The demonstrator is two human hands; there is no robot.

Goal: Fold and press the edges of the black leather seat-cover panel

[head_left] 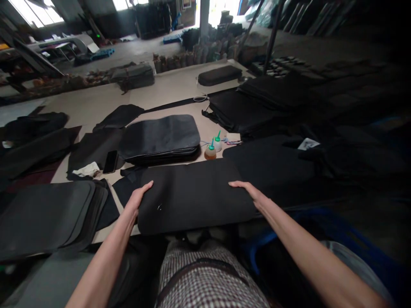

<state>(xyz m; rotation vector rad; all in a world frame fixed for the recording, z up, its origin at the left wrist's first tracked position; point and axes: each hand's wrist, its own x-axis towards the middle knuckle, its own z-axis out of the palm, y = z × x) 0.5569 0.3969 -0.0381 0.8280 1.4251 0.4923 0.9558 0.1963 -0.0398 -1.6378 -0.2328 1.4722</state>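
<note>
A flat black sheet [195, 196] with rounded corners lies in front of me at the table's near edge. My left hand [140, 196] grips its left edge, the thumb on top and the other fingers hidden beneath. On the other side my right hand [247, 190] has its thumb on top of the sheet, its remaining fingers also out of sight below. A small pale mark shows on the sheet's left part. Just beyond it stand two small squeeze bottles with green nozzles, one with amber liquid [210, 153] and one whitish [217, 144].
A stack of glossy black panels [160, 134] lies behind the sheet, with another stack [41, 214] at left. A phone [110, 162] and a crumpled white scrap [87, 170] lie nearby. Dark fabric piles [244, 109] cover the right; a blue crate [337, 231] stands below.
</note>
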